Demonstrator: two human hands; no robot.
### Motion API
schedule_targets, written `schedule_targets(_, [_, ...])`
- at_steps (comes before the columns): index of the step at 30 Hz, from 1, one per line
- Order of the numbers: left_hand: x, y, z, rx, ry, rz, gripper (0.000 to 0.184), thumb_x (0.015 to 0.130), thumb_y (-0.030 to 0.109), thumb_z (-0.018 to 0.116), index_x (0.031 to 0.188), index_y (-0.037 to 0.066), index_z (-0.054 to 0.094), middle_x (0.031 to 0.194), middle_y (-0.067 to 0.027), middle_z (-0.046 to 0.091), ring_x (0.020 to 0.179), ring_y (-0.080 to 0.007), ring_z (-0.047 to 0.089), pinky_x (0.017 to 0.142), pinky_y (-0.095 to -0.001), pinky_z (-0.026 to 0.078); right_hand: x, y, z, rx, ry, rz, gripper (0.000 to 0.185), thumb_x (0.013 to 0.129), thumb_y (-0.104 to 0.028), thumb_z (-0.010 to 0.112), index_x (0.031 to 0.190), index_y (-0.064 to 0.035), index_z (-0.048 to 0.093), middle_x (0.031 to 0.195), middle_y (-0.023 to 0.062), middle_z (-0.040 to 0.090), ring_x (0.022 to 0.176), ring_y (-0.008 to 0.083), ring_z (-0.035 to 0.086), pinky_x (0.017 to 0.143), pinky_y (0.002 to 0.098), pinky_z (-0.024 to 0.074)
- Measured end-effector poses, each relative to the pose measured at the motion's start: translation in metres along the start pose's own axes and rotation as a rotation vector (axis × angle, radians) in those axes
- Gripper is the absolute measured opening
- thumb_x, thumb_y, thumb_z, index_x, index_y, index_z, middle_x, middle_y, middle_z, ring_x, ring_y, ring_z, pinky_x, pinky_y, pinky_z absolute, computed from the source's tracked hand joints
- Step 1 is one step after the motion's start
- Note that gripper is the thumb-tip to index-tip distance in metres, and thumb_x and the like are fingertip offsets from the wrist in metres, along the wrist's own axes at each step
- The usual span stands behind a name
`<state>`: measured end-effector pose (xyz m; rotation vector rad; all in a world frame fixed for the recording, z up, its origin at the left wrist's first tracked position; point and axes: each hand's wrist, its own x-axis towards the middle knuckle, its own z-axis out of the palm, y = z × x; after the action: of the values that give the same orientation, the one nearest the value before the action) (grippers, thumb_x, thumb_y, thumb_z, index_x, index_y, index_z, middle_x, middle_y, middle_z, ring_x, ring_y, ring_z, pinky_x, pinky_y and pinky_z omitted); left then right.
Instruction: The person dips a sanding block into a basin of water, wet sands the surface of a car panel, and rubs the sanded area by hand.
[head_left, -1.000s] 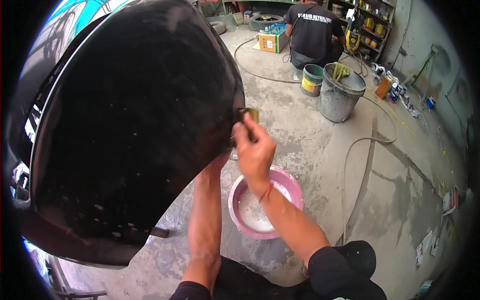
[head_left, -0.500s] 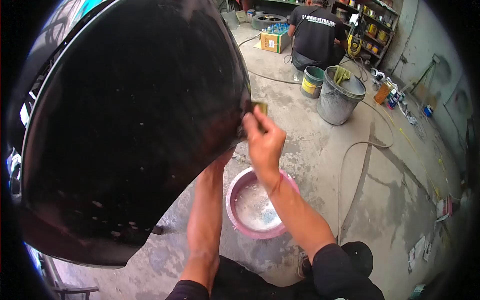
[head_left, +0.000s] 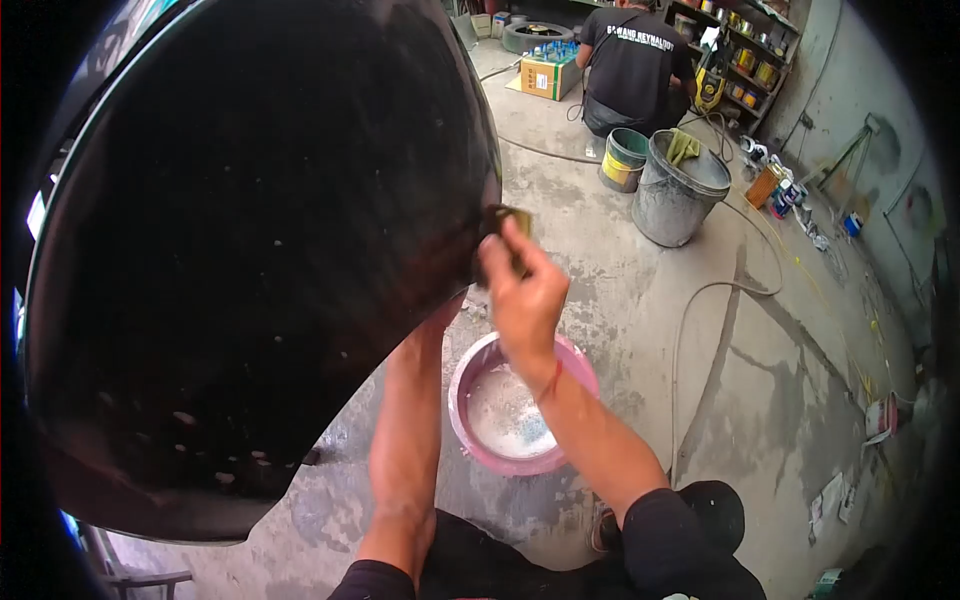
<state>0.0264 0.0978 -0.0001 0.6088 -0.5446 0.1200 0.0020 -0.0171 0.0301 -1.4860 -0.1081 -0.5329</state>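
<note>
A large black car body panel (head_left: 250,250) with scattered pale spots fills the left of the head view. My right hand (head_left: 525,285) is closed on a small dark pad with a yellow-green side (head_left: 519,221), held against the panel's right edge. Motion blurs its fingertips. My left hand (head_left: 447,312) reaches up under the panel's lower right edge, and its fingers are hidden behind it. Below both hands, a pink basin (head_left: 577,375) of cloudy, whitish water stands on the floor.
Farther back, a person in a black shirt (head_left: 638,80) crouches beside a cardboard box (head_left: 543,82). A large grey bucket (head_left: 672,205) and a smaller green bucket (head_left: 622,165) stand behind the basin. A hose (head_left: 685,340) curves over the wet concrete floor at right.
My right hand and the pad have shifted slightly along the panel's edge. The panel appears a little farther left and lower in view. My left hand stays under the edge.
</note>
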Motion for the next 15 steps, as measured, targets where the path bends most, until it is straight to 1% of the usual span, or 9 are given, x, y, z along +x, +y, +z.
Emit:
schedule_targets(1, [0.006,0.001,-0.005,0.115,-0.055,0.023,0.055,0.099,0.04,0.053,0.138,0.0,0.051,0.137,-0.0188,0.056,0.124,-0.0315,0.058,0.108,-0.0455,0.048,0.015,-0.005,0.003,0.182,0.024,0.211,0.036,0.09,-0.016,0.073,0.116,0.0081,0.069,0.096,0.0173,0.072,0.091,0.0203,0.068,0.083,0.0333,0.0522])
schedule_targets(2, [0.005,-0.001,-0.007,0.116,-0.059,0.027,0.055,0.099,0.04,0.053,0.138,0.0,0.051,0.137,-0.0188,0.056,0.124,-0.0315,0.058,0.108,-0.0455,0.048,0.011,-0.009,0.004,0.184,0.022,0.207,0.036,0.09,-0.016,0.073,0.116,0.0081,0.069,0.096,0.0173,0.072,0.091,0.0203,0.068,0.083,0.0333,0.0522])
schedule_targets(4, [0.002,-0.005,-0.005,-0.106,0.173,0.04,0.055,0.101,0.039,0.051,0.14,0.001,0.048,0.138,-0.0201,0.055,0.127,-0.0321,0.057,0.109,-0.047,0.047,-0.007,-0.019,0.003,0.029,0.023,-0.051,0.035,0.09,-0.016,0.073,0.116,0.008,0.069,0.098,0.0174,0.071,0.09,0.0198,0.067,0.08,0.0329,0.0517])
schedule_targets(6, [-0.001,-0.01,-0.012,-0.079,0.119,0.071,0.055,0.101,0.039,0.051,0.14,0.001,0.048,0.139,-0.02,0.055,0.127,-0.0321,0.057,0.109,-0.0469,0.047,-0.021,-0.024,-0.001,-0.13,-0.028,-0.167,0.035,0.091,-0.016,0.073,0.115,0.0083,0.069,0.097,0.0174,0.07,0.089,0.0204,0.067,0.079,0.0334,0.0512])
schedule_targets(8, [-0.01,-0.017,-0.025,-0.027,0.01,0.138,0.055,0.101,0.039,0.051,0.14,0.001,0.048,0.139,-0.0198,0.055,0.127,-0.0322,0.057,0.109,-0.0469,0.046,-0.01,-0.004,0.003,0.05,0.047,0.102,0.034,0.09,-0.017,0.073,0.115,0.0073,0.069,0.097,0.018,0.069,0.089,0.0218,0.067,0.08,0.0335,0.0513])
schedule_targets(10, [-0.01,-0.021,-0.043,0.028,-0.113,0.225,0.054,0.101,0.039,0.051,0.141,0.001,0.048,0.139,-0.0195,0.055,0.127,-0.0322,0.057,0.11,-0.0468,0.046,-0.011,-0.006,0.0,0.177,0.002,0.175,0.034,0.091,-0.016,0.072,0.117,0.0066,0.069,0.097,0.017,0.068,0.087,0.0203,0.067,0.08,0.0317,0.0515])
schedule_targets(12, [-0.012,-0.02,-0.06,0.134,-0.066,0.192,0.053,0.101,0.038,0.05,0.139,0.001,0.049,0.138,-0.0196,0.056,0.126,-0.0323,0.057,0.109,-0.0463,0.047,-0.034,-0.024,-0.007,-0.163,-0.056,-0.143,0.034,0.093,-0.015,0.07,0.119,0.0071,0.067,0.097,0.0154,0.067,0.082,0.0165,0.065,0.073,0.0298,0.051])
schedule_targets(13, [-0.012,-0.019,-0.064,0.239,-0.02,0.158,0.052,0.102,0.037,0.05,0.138,0.0,0.051,0.137,-0.0196,0.057,0.125,-0.0325,0.058,0.109,-0.0459,0.047,-0.029,-0.018,-0.004,-0.161,-0.06,-0.142,0.034,0.093,-0.015,0.07,0.119,0.0071,0.067,0.097,0.0154,0.067,0.082,0.0165,0.065,0.073,0.0298,0.051])
schedule_targets(15, [-0.016,-0.018,-0.036,0.058,-0.083,0.142,0.051,0.101,0.037,0.051,0.136,-0.001,0.053,0.136,-0.0197,0.058,0.124,-0.0323,0.059,0.108,-0.0452,0.048,-0.016,0.007,-0.001,0.098,0.004,0.13,0.032,0.093,-0.015,0.07,0.119,0.0048,0.069,0.098,0.016,0.066,0.087,0.0175,0.066,0.078,0.0311,0.0512])
